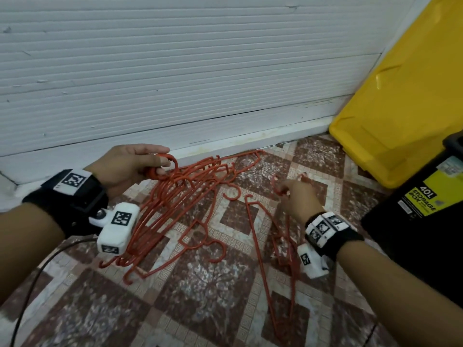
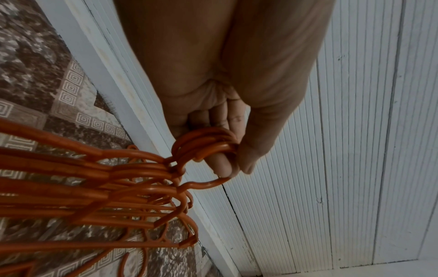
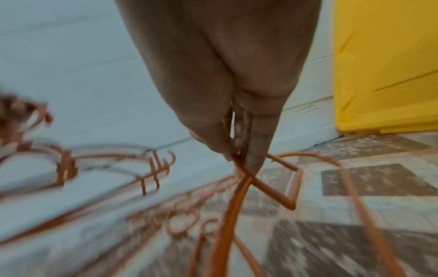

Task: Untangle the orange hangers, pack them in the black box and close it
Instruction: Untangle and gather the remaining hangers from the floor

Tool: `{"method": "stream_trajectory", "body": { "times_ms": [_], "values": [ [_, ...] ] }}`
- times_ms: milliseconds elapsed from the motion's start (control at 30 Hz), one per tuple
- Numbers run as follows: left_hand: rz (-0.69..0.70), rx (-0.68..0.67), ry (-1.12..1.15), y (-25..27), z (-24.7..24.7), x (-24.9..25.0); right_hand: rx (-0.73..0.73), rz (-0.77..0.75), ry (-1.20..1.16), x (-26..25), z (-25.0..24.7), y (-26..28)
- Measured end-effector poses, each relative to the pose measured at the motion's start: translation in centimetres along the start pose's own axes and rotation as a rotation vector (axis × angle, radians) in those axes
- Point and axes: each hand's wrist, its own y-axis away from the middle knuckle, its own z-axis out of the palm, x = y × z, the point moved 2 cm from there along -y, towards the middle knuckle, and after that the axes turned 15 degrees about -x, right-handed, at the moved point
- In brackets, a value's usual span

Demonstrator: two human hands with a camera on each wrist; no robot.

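My left hand (image 1: pixel 150 164) grips the hooks of a bundle of several orange hangers (image 1: pixel 175 206), lifted off the floor at the left; the left wrist view shows the hooks (image 2: pixel 206 144) looped over my curled fingers. My right hand (image 1: pixel 293 194) pinches one more orange hanger (image 1: pixel 280 249) near its hook; thumb and fingers close on its thin bar (image 3: pixel 239 168). Another loose hanger (image 1: pixel 203 244) lies on the floor between my hands. The black box (image 1: pixel 416 236) stands at the right edge, labelled 40L storage box.
A yellow lid (image 1: pixel 400 101) leans against the white ribbed wall (image 1: pixel 175 71) behind the box. The patterned tile floor (image 1: pixel 200 296) runs toward me. A black cable (image 1: pixel 32 284) trails from my left wrist.
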Motion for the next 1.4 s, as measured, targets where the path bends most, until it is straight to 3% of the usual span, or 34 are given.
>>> {"method": "stream_trajectory", "body": {
  "times_ms": [133, 233, 500, 733, 867, 933, 1133, 1400],
  "values": [
    [0.003, 0.012, 0.025, -0.3, 0.3, 0.4, 0.011, -0.17, -0.32, -2.1, -4.0, 1.2],
    [0.024, 0.006, 0.025, -0.4, 0.5, 1.0, 0.12, -0.238, -0.37, -3.6, -6.2, 1.8],
    [0.043, -0.002, 0.009, -0.3, -0.2, 1.4, 0.121, -0.185, -0.414, -2.6, -8.0, 0.6],
    [0.077, 0.093, -0.044, -0.5, -2.3, 1.1, 0.112, -0.281, -0.081, -4.0, -11.3, 2.7],
    [0.094, 0.127, -0.049, -0.5, -2.4, 1.1, 0.211, -0.373, 0.199, -6.9, -13.3, 4.6],
    [0.102, 0.117, -0.039, -0.5, -2.3, 1.3, 0.142, -0.394, 0.192, -8.3, -13.4, 5.3],
    [0.083, -0.008, 0.082, -0.6, -0.7, 1.4, -0.313, -0.539, -0.064, -13.2, -9.6, 6.7],
    [0.082, -0.199, 0.17, -0.5, 1.2, 2.1, -0.388, -0.614, -0.309, -16.5, -4.7, 4.0]
  ]
}}
